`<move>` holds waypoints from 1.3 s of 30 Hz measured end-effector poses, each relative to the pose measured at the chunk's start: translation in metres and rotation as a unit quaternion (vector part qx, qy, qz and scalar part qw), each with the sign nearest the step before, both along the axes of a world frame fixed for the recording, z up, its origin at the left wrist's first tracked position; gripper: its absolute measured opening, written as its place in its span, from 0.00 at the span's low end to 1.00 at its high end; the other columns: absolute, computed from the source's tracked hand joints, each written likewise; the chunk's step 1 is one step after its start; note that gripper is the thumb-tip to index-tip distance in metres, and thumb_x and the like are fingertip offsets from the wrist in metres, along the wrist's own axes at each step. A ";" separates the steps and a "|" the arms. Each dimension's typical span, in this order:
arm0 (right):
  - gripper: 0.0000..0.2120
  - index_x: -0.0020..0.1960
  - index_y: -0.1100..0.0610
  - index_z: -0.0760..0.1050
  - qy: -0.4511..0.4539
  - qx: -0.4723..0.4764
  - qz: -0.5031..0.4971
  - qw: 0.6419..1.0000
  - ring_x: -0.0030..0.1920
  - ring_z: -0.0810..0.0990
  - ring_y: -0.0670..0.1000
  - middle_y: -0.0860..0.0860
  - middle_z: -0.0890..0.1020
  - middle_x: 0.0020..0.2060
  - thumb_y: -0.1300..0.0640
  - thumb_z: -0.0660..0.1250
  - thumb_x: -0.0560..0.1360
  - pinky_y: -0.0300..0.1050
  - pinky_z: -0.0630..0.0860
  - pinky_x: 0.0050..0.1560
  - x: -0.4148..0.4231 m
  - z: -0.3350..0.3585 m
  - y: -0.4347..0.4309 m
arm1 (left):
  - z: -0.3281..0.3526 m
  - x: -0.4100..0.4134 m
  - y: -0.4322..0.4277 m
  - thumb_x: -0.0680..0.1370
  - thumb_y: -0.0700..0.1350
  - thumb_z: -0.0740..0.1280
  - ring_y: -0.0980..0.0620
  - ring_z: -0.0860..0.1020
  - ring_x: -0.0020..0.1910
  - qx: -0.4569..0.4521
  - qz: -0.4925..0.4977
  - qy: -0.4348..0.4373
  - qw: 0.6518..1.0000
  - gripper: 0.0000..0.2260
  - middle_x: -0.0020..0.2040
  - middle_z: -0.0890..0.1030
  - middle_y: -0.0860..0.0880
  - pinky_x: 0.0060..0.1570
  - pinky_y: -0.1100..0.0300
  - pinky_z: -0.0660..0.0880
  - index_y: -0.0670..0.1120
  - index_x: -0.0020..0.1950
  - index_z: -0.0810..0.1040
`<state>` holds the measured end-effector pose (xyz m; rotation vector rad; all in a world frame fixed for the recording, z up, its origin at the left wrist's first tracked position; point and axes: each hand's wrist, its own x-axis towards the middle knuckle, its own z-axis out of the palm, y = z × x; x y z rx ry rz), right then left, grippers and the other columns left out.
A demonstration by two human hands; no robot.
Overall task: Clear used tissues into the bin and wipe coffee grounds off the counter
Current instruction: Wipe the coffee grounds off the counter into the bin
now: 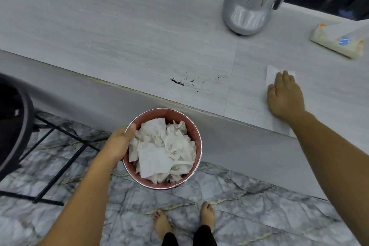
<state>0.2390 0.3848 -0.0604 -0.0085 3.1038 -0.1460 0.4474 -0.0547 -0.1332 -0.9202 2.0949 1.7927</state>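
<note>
Your left hand (119, 144) grips the rim of the round pink metal-edged bin (196, 136), thumb hooked over the edge, holding it up just below the pale wood-grain counter (119, 26), probably so it can catch what you sweep off. The crumpled white used tissues (161, 146) already fill the bin, so that part looks done. Your right hand (285, 96) lies flat, fingers together, pressing a clean white tissue sheet (271, 74) onto the counter, ready to wipe. The dark scattered coffee grounds (177, 82) sit near the counter's front edge, directly above the bin and well to the left of the tissue sheet. A leftward sweep should carry them over the edge.
</note>
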 end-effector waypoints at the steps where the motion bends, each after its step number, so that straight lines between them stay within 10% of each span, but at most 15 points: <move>1: 0.32 0.76 0.67 0.55 0.000 -0.001 0.015 1.000 0.76 0.58 0.66 0.66 0.59 0.76 0.47 0.44 0.80 0.61 0.58 0.75 0.000 0.000 -0.011 | -0.002 0.000 -0.001 0.82 0.57 0.61 0.46 0.84 0.53 0.002 -0.002 0.002 1.000 0.15 0.49 0.88 0.50 0.60 0.45 0.77 0.54 0.50 0.85; 20: 0.28 0.80 0.58 0.51 -0.011 -0.021 0.278 0.960 0.80 0.50 0.55 0.55 0.52 0.80 0.48 0.45 0.83 0.53 0.49 0.78 0.008 -0.003 -0.218 | -0.016 0.016 -0.018 0.82 0.59 0.60 0.46 0.83 0.46 -0.012 0.059 -0.012 0.998 0.19 0.44 0.87 0.48 0.49 0.52 0.76 0.54 0.39 0.84; 39: 0.27 0.73 0.61 0.68 -0.058 -0.022 0.560 0.826 0.74 0.67 0.57 0.59 0.69 0.74 0.50 0.51 0.79 0.51 0.55 0.75 0.101 -0.016 -0.230 | -0.007 0.018 -0.004 0.83 0.57 0.58 0.47 0.83 0.47 -0.003 0.079 -0.011 0.997 0.17 0.46 0.86 0.48 0.43 0.55 0.76 0.52 0.47 0.83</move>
